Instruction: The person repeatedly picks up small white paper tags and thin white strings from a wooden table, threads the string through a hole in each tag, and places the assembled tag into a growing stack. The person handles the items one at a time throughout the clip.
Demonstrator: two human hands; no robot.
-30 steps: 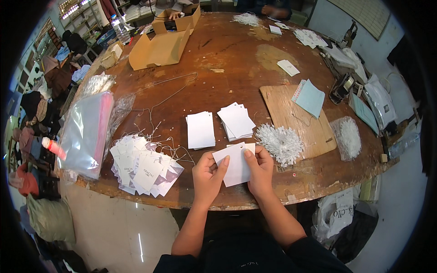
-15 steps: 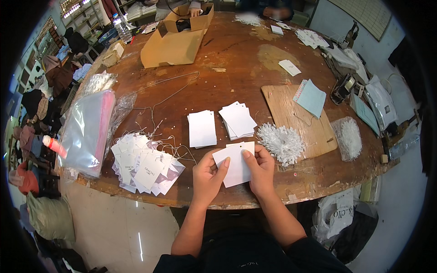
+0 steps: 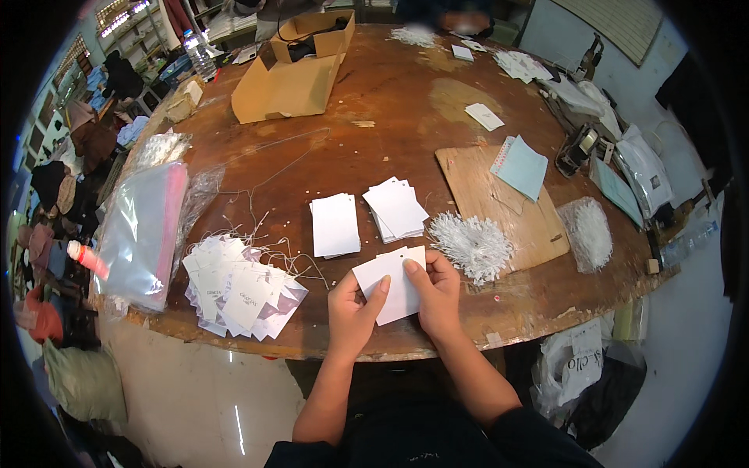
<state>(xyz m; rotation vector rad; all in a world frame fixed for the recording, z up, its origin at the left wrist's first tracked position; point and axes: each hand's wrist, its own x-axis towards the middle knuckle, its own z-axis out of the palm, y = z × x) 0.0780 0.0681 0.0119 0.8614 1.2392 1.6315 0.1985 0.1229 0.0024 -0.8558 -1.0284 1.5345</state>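
Observation:
Both hands grip white hang tags (image 3: 394, 294) above the table's near edge, slightly fanned, a punched hole showing at the top. My left hand (image 3: 355, 312) closes on their left side, thumb on top. On the right side my right hand (image 3: 435, 296) presses its thumb just below the hole. Just beyond lie two stacks of blank tags, a neat left stack (image 3: 335, 225) and a looser right stack (image 3: 395, 207). A heap of printed tags with strings (image 3: 248, 290) spreads to the left. Right of my hands is a bundle of white tag strings (image 3: 472, 246).
Clear plastic bags (image 3: 142, 234) and a red-and-white bottle (image 3: 87, 256) lie at left. An open cardboard box (image 3: 289, 86) sits at the far side. To the right are a wooden board (image 3: 538, 234) with blue paper (image 3: 521, 168), a bagged string bundle (image 3: 587, 234) and a black tape dispenser (image 3: 577, 152).
The view has shifted slightly, so the table's things appear a little further left. Both hands keep the same grip on the tags. The co-worker's hand at the cardboard box no longer shows.

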